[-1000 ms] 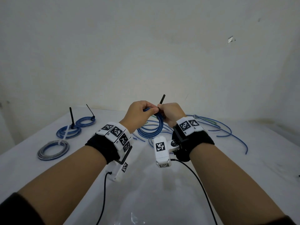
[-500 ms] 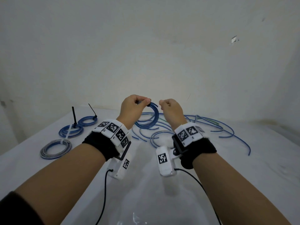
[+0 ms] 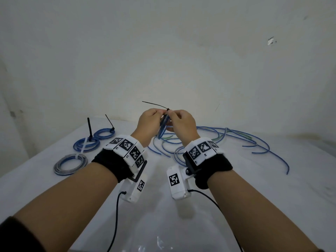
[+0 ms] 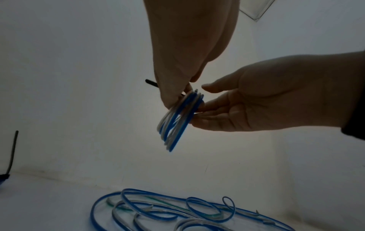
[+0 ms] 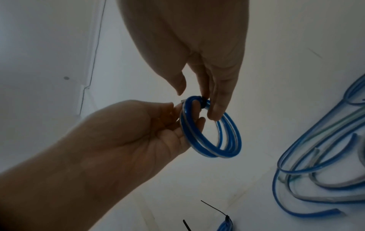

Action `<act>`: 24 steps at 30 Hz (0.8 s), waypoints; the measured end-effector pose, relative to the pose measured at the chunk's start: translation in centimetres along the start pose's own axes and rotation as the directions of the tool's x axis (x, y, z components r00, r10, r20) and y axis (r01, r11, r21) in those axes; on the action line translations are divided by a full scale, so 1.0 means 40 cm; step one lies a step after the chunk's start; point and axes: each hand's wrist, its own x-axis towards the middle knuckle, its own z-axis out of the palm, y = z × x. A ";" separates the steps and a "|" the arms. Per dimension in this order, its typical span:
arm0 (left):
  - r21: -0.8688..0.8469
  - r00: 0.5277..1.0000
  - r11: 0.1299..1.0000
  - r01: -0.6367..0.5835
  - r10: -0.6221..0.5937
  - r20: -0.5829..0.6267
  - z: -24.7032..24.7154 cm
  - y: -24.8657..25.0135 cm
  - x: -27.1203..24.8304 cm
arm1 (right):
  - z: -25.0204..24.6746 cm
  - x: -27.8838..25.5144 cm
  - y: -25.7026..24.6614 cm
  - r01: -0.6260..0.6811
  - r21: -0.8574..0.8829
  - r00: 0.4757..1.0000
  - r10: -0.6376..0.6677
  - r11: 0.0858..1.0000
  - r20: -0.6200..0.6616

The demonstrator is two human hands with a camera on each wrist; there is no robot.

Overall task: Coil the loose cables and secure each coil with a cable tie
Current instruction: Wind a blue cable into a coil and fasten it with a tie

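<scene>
While both hands were raised above the white table (image 3: 272, 188), I recorded the layout from left to right. At 9 o'clock lay a grey coil (image 3: 70, 164) with a white tie. Beyond it, toward 10 o'clock, lay two blue coils (image 3: 87, 144), each with a black tie standing up. At 12 o'clock, my left hand (image 3: 150, 122) pinched the tail side of the black cable tie (image 3: 154, 105) against the top of the blue coil (image 3: 163, 127). My right hand (image 3: 182, 122) pinched the same coil at the tie head, other fingers extended. The coil hung clear of the table, edge-on. From 12 to 2 o'clock, loose cables (image 3: 236, 137) lay spread on the table.
</scene>
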 end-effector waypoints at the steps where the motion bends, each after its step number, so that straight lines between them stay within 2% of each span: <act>1: 0.013 1.000 1.000 0.004 -0.005 0.029 -0.007 -0.001 0.002 | 0.001 0.003 0.002 -0.015 0.039 1.000 0.015 0.999 -0.001; 6: 0.090 0.993 0.996 -0.023 0.012 0.119 -0.037 -0.002 0.009 | 0.000 0.016 0.010 -0.093 0.163 0.994 0.100 0.982 -0.037; 9: 0.139 0.988 0.989 -0.056 0.035 0.148 -0.046 -0.011 0.012 | 0.007 0.025 0.016 -0.174 0.249 0.984 0.180 0.953 0.000; 13: 0.152 0.981 0.987 -0.056 0.026 0.190 -0.066 -0.019 0.017 | 0.020 0.033 0.024 -0.197 0.242 0.980 0.193 0.950 0.039; 15: 0.231 0.984 0.967 -0.105 0.067 0.166 -0.081 -0.022 0.021 | 0.025 0.037 0.028 -0.209 0.240 0.978 0.201 0.948 0.056; 18: 0.476 0.980 0.859 -0.188 0.195 0.035 -0.108 -0.034 0.038 | 0.038 0.048 0.035 -0.228 0.249 0.973 0.218 0.941 0.069; 20: 0.511 0.993 0.852 -0.115 0.119 0.024 -0.127 -0.045 0.052 | 0.049 0.055 0.036 -0.234 0.239 0.972 0.219 0.943 0.087; 22: 0.444 0.996 0.896 -0.006 -0.032 0.079 -0.143 -0.054 0.059 | 0.062 0.063 0.038 -0.232 0.234 0.972 0.217 0.944 0.091; 24: 0.346 0.987 0.935 0.076 -0.119 0.105 -0.157 -0.058 0.060 | 0.073 0.074 0.047 -0.234 0.233 0.972 0.221 0.944 0.084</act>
